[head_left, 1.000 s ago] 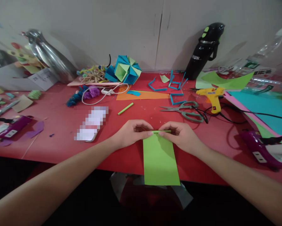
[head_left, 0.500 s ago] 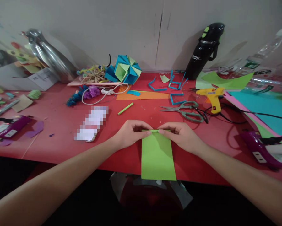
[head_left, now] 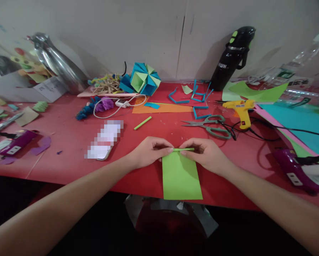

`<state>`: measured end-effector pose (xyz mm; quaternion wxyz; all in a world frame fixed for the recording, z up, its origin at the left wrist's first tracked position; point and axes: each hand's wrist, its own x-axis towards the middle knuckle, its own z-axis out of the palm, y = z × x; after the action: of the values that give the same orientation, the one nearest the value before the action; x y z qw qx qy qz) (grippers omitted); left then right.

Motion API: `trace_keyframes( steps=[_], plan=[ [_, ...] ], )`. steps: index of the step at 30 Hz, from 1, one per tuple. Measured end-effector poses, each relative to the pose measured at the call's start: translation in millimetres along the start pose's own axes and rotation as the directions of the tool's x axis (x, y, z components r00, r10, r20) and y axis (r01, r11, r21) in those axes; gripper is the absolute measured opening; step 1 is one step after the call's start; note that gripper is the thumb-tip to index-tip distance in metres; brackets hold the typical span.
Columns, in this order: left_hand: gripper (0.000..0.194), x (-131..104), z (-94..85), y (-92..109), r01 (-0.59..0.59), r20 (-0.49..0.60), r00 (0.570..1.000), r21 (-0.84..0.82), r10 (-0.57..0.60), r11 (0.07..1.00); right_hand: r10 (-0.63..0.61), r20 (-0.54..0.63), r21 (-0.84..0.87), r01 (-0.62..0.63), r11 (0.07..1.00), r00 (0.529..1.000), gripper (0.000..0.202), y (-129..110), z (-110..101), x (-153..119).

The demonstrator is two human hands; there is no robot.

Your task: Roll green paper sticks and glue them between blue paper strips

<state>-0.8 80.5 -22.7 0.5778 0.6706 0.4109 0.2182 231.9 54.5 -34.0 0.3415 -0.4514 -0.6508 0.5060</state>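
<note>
A sheet of light green paper [head_left: 182, 177] lies at the front edge of the red table, its far edge rolled into a thin tube. My left hand [head_left: 151, 152] pinches the left end of that roll between thumb and fingers. On the right part of the same roll, my right hand [head_left: 203, 153] is closed, with the rolled end showing past its fingertips. A finished-looking thin green paper tube [head_left: 142, 123] rests on the table beyond my left hand. Grey-handled scissors [head_left: 210, 125] lie beyond my right hand, blades pointing left.
A phone [head_left: 104, 140] lies left of my hands. A yellow glue gun [head_left: 241, 112] with a black cord and a purple power strip [head_left: 299, 170] are at right. Behind stand a blue-green paper ball [head_left: 145, 79], folded blue strips [head_left: 199, 96], a black bottle [head_left: 232, 57] and a steel jug [head_left: 59, 64].
The far edge of the green sheet has been rolled a little further towards me, and its near edge has drawn back slightly. Both hands keep their pinch on the roll.
</note>
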Motion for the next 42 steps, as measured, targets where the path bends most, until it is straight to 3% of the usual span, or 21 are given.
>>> trace_keyframes(
  steps=[3, 7, 11, 18, 28, 32, 37, 42],
  plan=[
    [0.024, 0.0, 1.2, -3.5, -0.074, -0.064, 0.995, 0.022, 0.075, 0.997, 0.008, 0.018, 0.001, -0.008, 1.000, 1.000, 0.022, -2.7, -0.4, -0.1],
    [0.023, -1.0, 4.2, -5.0, -0.089, -0.103, 0.991, -0.005, 0.088, 0.996, 0.017, 0.037, -0.044, -0.016, 0.999, 0.999, 0.024, -3.4, -1.6, -0.1],
    [0.024, -1.3, 4.5, -4.0, -0.083, -0.094, 0.992, -0.033, 0.080, 0.996, 0.016, 0.027, -0.042, -0.014, 0.999, 1.000, 0.022, -1.6, -0.8, -0.4],
    [0.028, 0.3, 0.8, 2.3, 0.031, 0.003, 1.000, -0.003, -0.031, 1.000, 0.022, 0.003, 0.000, -0.022, 1.000, 1.000, 0.017, -1.9, 1.6, -0.6],
    [0.021, -0.9, 2.5, -4.4, -0.121, -0.078, 0.989, 0.014, 0.122, 0.992, 0.001, 0.066, -0.060, 0.002, 0.998, 0.998, 0.023, 1.6, 0.1, 0.3],
    [0.028, 0.3, 3.0, -4.0, -0.083, -0.092, 0.992, -0.015, 0.081, 0.996, -0.005, 0.051, -0.079, 0.009, 0.997, 0.999, 0.023, 1.5, -0.4, -0.5],
    [0.030, -0.5, 1.0, -0.3, -0.008, -0.025, 1.000, 0.005, 0.008, 1.000, -0.014, 0.020, -0.039, 0.015, 0.999, 1.000, 0.020, 1.2, 0.0, -1.4],
    [0.026, -0.8, 1.5, -4.7, -0.076, -0.079, 0.994, -0.004, 0.076, 0.997, -0.019, 0.011, -0.001, 0.019, 1.000, 1.000, 0.018, 0.9, 0.5, -0.3]
  ],
)
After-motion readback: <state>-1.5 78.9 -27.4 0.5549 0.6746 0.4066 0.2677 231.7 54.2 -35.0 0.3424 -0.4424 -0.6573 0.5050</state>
